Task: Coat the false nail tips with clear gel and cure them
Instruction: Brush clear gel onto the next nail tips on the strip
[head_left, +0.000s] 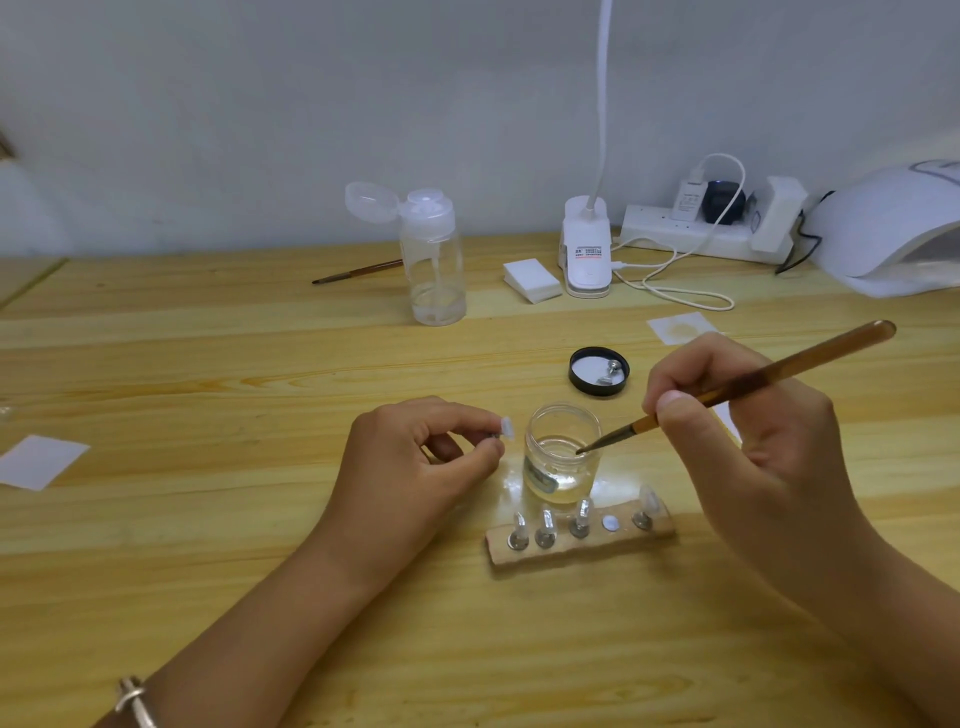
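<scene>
LOADING THE BRUSH: At a wooden worktop (208, 519), a person's right hand (737, 431) pinches a slim amber-handled brush (753, 382) like a pen, fingers curled round the handle. Its bristles dip through the mouth of a small open glass jar (561, 457) of clear gel. The left hand (415, 452) pinches, between thumb and forefinger, a little metal peg (493, 439) carrying one false nail tip (506, 428), held in the air just left of the jar's rim. The work appears to be at the gel pick-up stage for this tip, with the coating not yet begun. The next move would call for lifting the bristles out, probably shedding any excess on the rim, then carrying them the short way across to the held tip while the left hand keeps it steady. The tip is small, pale and translucent; whether it already bears any gel cannot be told. On a wooden holder (597, 548) just in front of the jar stand four more tips (581, 512) on pegs, with one bare round spot (611, 523) between the third and fourth, seemingly the held tip's place. The jar's black lid (598, 371) lies upturned behind it, and the white curing lamp (893, 228) sits at the far right edge, well apart from both hands.
</scene>
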